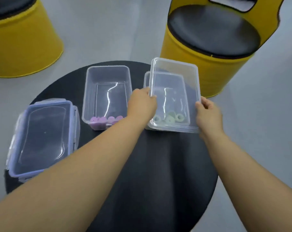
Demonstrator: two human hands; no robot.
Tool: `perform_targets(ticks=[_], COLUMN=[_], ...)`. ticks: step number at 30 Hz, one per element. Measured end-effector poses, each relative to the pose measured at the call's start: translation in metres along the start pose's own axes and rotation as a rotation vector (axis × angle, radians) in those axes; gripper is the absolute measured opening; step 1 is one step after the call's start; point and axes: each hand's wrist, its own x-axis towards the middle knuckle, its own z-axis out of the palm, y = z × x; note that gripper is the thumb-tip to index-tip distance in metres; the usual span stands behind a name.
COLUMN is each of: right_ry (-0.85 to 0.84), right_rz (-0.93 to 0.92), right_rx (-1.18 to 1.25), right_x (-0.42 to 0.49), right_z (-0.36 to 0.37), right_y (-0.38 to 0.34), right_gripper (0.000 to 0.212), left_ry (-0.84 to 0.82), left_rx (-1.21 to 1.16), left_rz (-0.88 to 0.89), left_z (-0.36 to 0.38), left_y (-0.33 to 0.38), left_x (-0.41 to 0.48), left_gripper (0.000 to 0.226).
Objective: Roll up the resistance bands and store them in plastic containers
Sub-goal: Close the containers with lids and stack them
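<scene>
Table (158, 173) black; left hand (142, 104), right hand (207, 112) pinch clear lid (175, 76); seemingly drum-made yellow stools (200, 72) behind.

Three plastic containers (106, 72) are sitting mid-frame, two lids (175, 72) are showing, and two yellow stools (200, 72) are standing along the top.

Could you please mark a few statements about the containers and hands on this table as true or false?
1. The left hand and right hand both hold the clear lid above the right container. True.
2. The middle container holds green bands. False: it holds pink rolls; the green rolls lie in the right container.
3. The middle container has no lid on it. True.
4. The left container stands open. False: a lid covers it.
</scene>
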Motion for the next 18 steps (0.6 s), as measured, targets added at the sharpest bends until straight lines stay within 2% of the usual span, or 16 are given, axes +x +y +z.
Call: perform_targets(ticks=[2,5,8,13,18], right_ry=[-0.001,-0.016,-0.044,-0.065,-0.085], right_rz=[0.026,0.081,0.112,0.158,0.219], right_rx=[-0.001,-0.034,-0.070,-0.165,-0.222], right_x=[0.021,0.038,0.049,0.062,0.065], right_z=[0.003,0.009,0.016,0.021,0.018], right_y=[0.005,0.004,0.002,0.000,-0.004], right_gripper=[0.022,0.019,0.019,0.025,0.023], left_ry=[-0.013,0.007,0.021,0.013,0.002], left_rx=[0.021,0.047,0.086,0.149,0.186], left_rz=[-0.050,-0.122,-0.178,-0.161,-0.196], left_z=[0.017,0.027,0.028,0.030,0.030], left_y=[0.001,-0.004,-0.007,-0.009,-0.010], left_x=[0.019,0.038,0.049,0.054,0.056], left_gripper=[0.025,0.037,0.039,0.041,0.042])
